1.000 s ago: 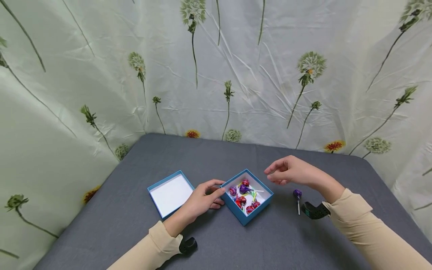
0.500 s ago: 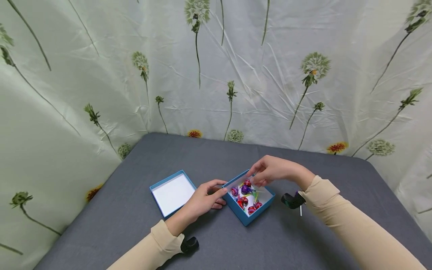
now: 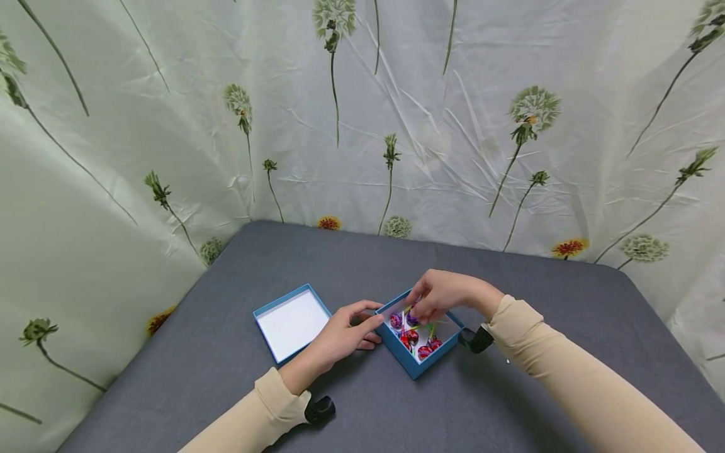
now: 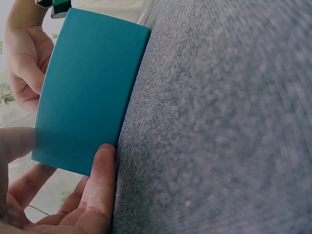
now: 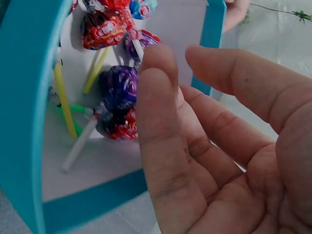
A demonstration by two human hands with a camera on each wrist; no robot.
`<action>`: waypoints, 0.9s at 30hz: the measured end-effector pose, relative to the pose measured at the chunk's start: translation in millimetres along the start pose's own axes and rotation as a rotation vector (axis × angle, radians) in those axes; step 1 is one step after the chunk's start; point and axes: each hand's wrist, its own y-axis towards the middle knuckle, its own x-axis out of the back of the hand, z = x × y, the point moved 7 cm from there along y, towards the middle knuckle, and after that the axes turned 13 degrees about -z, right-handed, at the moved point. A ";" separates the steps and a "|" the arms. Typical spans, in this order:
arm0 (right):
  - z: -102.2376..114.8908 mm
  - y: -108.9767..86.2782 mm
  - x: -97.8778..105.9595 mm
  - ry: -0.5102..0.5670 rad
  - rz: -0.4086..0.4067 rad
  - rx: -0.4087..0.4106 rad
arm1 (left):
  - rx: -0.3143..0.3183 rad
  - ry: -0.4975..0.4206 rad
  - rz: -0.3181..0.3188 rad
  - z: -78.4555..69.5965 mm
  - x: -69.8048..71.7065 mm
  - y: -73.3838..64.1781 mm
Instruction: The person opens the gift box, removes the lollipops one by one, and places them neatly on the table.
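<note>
A square blue box (image 3: 403, 353) with a white inside stands on the table, several wrapped lollipops (image 3: 410, 338) lying in it in red and purple wrappers. At its left corner my left hand (image 3: 347, 330) holds the box, thumb and fingers on either side of the corner. The right hand (image 3: 444, 294) reaches down into the box from the far right side. In the right wrist view its fingers (image 5: 161, 122) stand apart from the thumb with nothing between them, close over a purple lollipop (image 5: 119, 87). Yellow, green and white sticks show beside it.
A shallow blue lid (image 3: 291, 324) lies with its white inside up, left of the box, partly behind the left forearm. The grey table (image 3: 340, 258) ends at a flower-printed curtain (image 3: 430, 126). By the right sleeve (image 3: 521, 327) a white stick tip (image 3: 507, 361) peeks out.
My right hand has moved left from beside the box and down into it. Its arm now covers most of the loose purple lollipop on the table. My left hand has stayed at the corner.
</note>
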 end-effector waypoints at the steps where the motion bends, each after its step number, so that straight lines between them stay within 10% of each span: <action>1: -0.2 0.5 -1.5 -0.002 0.003 -0.005 | -0.001 0.000 0.001 -0.1 -0.1 0.0; 27: 4.4 3.9 -12.8 -0.027 -0.040 -0.019 | -0.009 0.001 0.009 -0.4 0.4 -0.6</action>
